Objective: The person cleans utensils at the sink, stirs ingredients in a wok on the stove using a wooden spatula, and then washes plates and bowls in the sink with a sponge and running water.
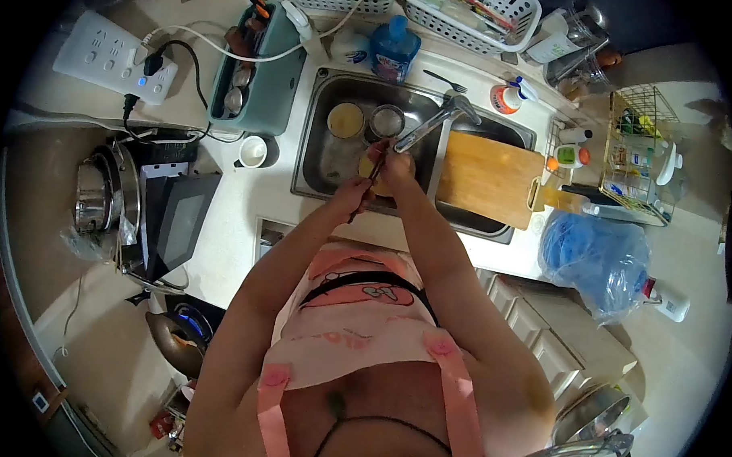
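**Both hands over the sink, one slender dark item between them**

We take the sink (323,164) as our landmark. Above its left basin, near the front edge, we see a long, thin dark item (373,177), slanting; what it is, we cannot tell. The left hand (352,196) grasps it toward its lower end. The right hand (398,168) meets its upper part; how tightly those fingers close, we cannot tell. The faucet (426,130) reaches over the same basin, spout end just beside the right hand. Toward the basin's back we note a bowl with yellowish contents (345,121) and, beside it, a round metal container (387,121). A wooden cutting board (490,181) lies across the sink's right basin; a white mug (252,152) stands left of the sink; a blue bottle (394,51) stands behind it.
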Available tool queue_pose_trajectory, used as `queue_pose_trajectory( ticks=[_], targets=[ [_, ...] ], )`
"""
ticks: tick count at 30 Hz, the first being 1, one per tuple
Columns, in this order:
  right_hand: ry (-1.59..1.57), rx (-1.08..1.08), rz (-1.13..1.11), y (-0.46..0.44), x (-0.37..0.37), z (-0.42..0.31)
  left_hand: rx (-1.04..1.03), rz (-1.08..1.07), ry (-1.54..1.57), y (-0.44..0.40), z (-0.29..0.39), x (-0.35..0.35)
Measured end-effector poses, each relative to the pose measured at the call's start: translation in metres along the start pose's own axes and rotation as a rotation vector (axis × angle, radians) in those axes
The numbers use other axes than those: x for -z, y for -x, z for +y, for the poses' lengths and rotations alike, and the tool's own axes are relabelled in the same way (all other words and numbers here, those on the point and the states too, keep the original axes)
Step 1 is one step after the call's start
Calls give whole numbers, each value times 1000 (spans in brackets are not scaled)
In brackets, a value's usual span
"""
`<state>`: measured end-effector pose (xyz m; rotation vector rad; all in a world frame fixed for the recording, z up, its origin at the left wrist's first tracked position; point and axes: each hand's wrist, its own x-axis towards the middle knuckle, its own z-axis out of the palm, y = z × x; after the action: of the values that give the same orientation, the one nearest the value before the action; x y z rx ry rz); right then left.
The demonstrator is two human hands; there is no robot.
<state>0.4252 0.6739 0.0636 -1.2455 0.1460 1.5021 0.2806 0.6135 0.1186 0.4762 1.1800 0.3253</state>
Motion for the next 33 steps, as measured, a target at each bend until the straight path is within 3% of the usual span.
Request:
queue_pose_trajectory(
  ticks=[3, 6, 9, 12, 15, 18, 21, 25, 29, 33],
  targets=[
    [-54, -40, -35, 6, 7, -1, 17, -15, -20, 0, 5, -3],
    [41, -277, -230, 0, 25, 30, -29, -41, 27, 2, -7, -1],
    [23, -126, 75, -18, 29, 27, 73, -58, 47, 15, -9, 3],
    [-215, -130, -147, -26, 43, 10, 117, -54, 26, 12, -11, 10],
    [-197, -120, -171, -15, 38, 26, 84, 64, -50, -2, -22, 16],
    [-115, -168, -113, 45, 2, 25, 45, 123, -91, 0, -25, 21],
    [35, 48, 44, 16, 18, 18, -86, 167, -272, 8, -22, 15],
    [-256, 9, -19, -19, 37, 10, -221, 234, -397, 13, -32, 4],
    [-131, -218, -51, 14, 21, 47, -130, 238, -312, 13, -11, -2],
    [120, -119, 284, -7, 24, 16, 3, 123, -126, 33, -11, -2]
  ],
)
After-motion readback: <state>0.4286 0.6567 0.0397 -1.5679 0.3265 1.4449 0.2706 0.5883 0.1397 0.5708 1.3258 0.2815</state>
